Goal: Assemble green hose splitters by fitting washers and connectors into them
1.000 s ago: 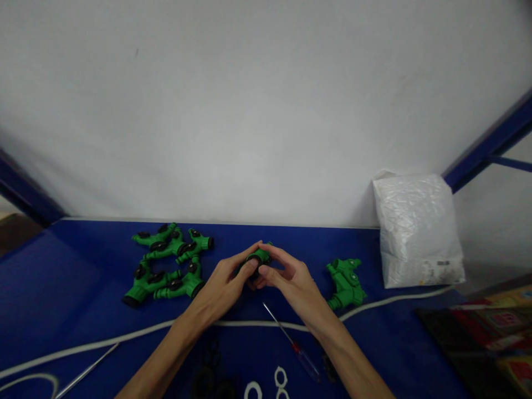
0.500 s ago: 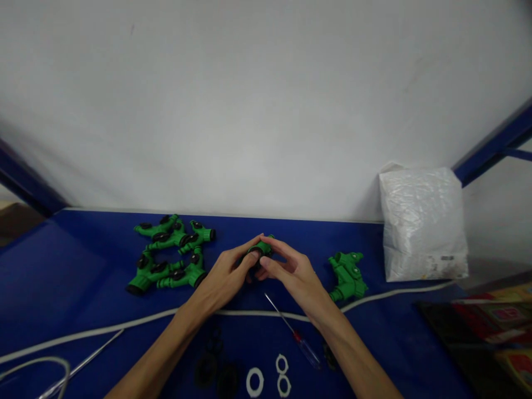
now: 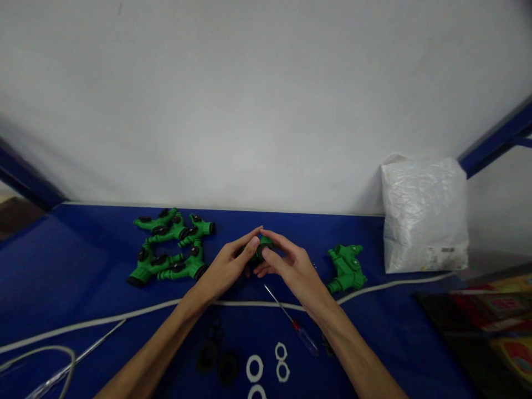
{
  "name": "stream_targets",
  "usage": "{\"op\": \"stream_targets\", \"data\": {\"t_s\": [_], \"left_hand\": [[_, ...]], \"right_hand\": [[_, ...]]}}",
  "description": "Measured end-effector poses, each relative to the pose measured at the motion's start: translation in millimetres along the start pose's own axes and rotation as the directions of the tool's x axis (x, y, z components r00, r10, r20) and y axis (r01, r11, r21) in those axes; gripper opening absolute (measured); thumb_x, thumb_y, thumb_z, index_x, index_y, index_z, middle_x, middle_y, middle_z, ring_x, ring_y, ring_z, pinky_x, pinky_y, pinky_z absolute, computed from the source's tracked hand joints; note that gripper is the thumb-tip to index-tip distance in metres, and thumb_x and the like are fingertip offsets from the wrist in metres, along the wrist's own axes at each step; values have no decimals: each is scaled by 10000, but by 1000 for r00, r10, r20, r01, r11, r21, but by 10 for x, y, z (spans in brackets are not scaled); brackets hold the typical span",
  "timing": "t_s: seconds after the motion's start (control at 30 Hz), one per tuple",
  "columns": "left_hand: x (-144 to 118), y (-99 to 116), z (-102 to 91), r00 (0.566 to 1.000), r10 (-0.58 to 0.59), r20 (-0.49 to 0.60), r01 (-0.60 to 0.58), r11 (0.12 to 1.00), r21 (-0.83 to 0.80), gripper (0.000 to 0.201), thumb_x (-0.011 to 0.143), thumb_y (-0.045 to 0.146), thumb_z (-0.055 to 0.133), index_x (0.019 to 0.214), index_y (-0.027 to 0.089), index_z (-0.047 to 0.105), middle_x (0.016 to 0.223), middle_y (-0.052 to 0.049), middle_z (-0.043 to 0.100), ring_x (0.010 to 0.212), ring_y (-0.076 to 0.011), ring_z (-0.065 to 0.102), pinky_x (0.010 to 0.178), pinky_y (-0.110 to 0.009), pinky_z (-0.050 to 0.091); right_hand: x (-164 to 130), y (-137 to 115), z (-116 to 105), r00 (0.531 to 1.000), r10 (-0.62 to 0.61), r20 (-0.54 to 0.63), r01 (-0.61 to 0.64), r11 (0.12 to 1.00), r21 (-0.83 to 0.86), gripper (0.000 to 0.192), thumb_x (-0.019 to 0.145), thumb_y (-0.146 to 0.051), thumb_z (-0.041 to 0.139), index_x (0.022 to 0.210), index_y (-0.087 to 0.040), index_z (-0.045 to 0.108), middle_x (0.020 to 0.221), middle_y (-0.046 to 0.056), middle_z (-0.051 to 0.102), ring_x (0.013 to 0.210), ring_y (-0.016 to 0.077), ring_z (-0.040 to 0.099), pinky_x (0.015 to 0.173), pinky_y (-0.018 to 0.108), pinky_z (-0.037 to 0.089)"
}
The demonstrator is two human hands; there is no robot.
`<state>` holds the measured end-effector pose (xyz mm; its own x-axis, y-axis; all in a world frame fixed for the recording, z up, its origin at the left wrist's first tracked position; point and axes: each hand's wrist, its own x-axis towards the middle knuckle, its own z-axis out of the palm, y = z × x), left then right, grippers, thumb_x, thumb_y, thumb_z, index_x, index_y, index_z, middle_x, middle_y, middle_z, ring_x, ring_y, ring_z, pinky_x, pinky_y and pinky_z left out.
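Between both hands is a green hose splitter (image 3: pixel 266 241) with a black round part facing me; fingers cover much of it. My left hand (image 3: pixel 229 260) is closed around its left side, with the thumb lying along the top. My right hand (image 3: pixel 293 261) grips it from the right, its thumb pressed on the black part. A screwdriver (image 3: pixel 300 331) with a clear red handle lies below the hands. Assembled green splitters with black levers (image 3: pixel 152 265) lie to the left. A green splitter body (image 3: pixel 347 267) without levers lies to the right.
White rings (image 3: pixel 254 368) and dark rings (image 3: pixel 228 367) lie near the front. A pale cable (image 3: pixel 145 308) crosses the blue table. A metal rod (image 3: pixel 97 349) rests at front left. A white plastic-wrapped package (image 3: pixel 424 216) stands at the back right against the wall.
My left thumb has shifted up off the black part, while my right thumb has moved onto it. The splitter has turned slightly, showing more black. The whole view has tilted a little downward.
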<state>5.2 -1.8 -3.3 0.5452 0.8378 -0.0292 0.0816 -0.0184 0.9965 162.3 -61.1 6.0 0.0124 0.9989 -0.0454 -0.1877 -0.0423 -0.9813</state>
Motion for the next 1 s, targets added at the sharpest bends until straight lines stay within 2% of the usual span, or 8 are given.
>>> {"op": "stream_targets", "data": {"t_s": [0.13, 0.23, 0.3, 0.5, 0.6, 0.7, 0.87, 1.0], "left_hand": [[8, -3, -51, 999, 31, 27, -32, 999, 31, 675, 890, 600, 533, 1382, 138, 572, 770, -27, 686, 561, -116, 497, 539, -230, 410], [14, 17, -80, 997, 72, 15, -73, 993, 93, 578, 883, 569, 562, 1252, 141, 684, 742, -36, 709, 652, -168, 574, 609, -254, 454], [19, 32, -87, 996, 94, -5, -93, 989, 115, 530, 874, 558, 579, 1192, 159, 722, 751, -40, 732, 784, -222, 634, 720, -291, 493], [37, 34, -100, 997, 62, -42, -59, 995, 81, 476, 851, 544, 625, 1159, 200, 739, 1072, -52, 767, 1079, -277, 647, 974, -340, 454], [35, 57, -122, 993, 17, -114, -11, 998, 56, 457, 803, 531, 689, 1108, 197, 756, 1108, -70, 759, 1113, -295, 636, 1014, -375, 432], [8, 116, -146, 986, -18, -163, 11, 999, -45, 455, 759, 479, 754, 1112, 191, 744, 1089, -89, 760, 1078, -294, 655, 989, -396, 458], [-57, 218, -130, 992, -8, -125, -37, 936, -351, 640, 706, 303, 836, 1301, 229, 612, 1197, -94, 729, 1148, -260, 648, 991, -354, 479], [-9, 258, -10, 984, 15, -178, -73, 945, -320, 637, 779, 360, 782, 1357, 200, 568, 1253, -120, 702, 1176, -261, 634, 1029, -348, 457]], "right_hand": [[-11, -28, 0, 1000, -2, 28, 2, 1000, 18, 487, 804, -381, 745, 1239, -200, 623, 906, 32, 703, 685, 184, 715, 693, 362, 582], [-8, -23, -9, 999, -40, 32, 40, 999, 1, 409, 802, -346, 746, 1176, -206, 656, 1004, 41, 690, 700, 167, 710, 694, 340, 580], [-6, -21, -15, 998, -53, 27, 53, 999, -6, 389, 803, -336, 745, 1161, -208, 664, 996, 36, 691, 697, 160, 705, 698, 335, 579], [-30, -70, -41, 995, 10, 95, -15, 999, 52, 390, 817, -331, 736, 1179, -209, 658, 1055, 55, 702, 788, 178, 720, 819, 380, 578], [-37, -79, -62, 993, 60, 98, -65, 997, 51, 412, 809, -336, 750, 1182, -199, 643, 1014, 63, 718, 823, 200, 730, 853, 400, 571], [-27, -80, -89, 994, 54, 93, -60, 996, 62, 400, 809, -346, 757, 1160, -199, 633, 957, 61, 730, 826, 212, 736, 839, 390, 567], [-10, -123, -137, 994, 17, 108, -36, 983, 182, 368, 838, -343, 735, 1154, -206, 604, 988, 66, 735, 854, 223, 742, 851, 386, 554], [-13, -168, -147, 993, 22, 116, -51, 965, 257, 367, 867, -389, 701, 1146, -199, 556, 979, 80, 745, 838, 234, 751, 834, 389, 552]]}}
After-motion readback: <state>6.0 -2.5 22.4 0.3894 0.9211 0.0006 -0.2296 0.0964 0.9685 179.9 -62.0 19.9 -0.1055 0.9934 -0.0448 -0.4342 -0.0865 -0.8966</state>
